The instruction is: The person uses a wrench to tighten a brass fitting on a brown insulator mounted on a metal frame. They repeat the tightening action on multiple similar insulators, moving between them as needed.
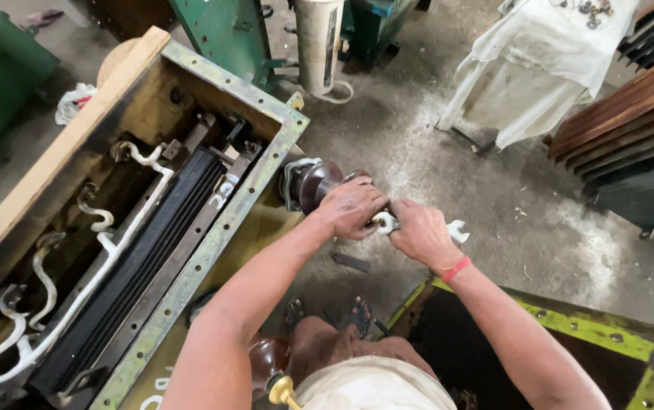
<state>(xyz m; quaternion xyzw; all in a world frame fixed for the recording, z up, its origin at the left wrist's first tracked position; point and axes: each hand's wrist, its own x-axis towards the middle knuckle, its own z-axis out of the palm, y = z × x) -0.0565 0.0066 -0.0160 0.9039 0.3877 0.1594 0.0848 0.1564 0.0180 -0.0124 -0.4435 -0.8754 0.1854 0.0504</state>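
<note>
Two hands at frame centre: left hand [351, 206] clamped on brown ceramic bushing [313, 184], right hand [419, 232] gripping silver open-ended spanner [456, 231].

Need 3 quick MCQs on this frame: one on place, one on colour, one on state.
1. Where does the brown bushing sit?
A. On the outer side of the open tank
B. On the floor by the white cloth
C. Inside the tank among the leads

2. What colour is the band on the right wrist?
A. Blue
B. Red
C. Yellow

3. What is the right hand doing?
A. Hanging free
B. Resting flat on the tank flange
C. Gripping a double-ended spanner

Answers:
1. A, it juts out from the tank's side wall just below the bolt-holed flange.
2. B, the wristband is plainly red.
3. C, the fingers close round the spanner's shank, with one open end sticking out on each side, while the left hand grips the bushing's end beside it.
</note>
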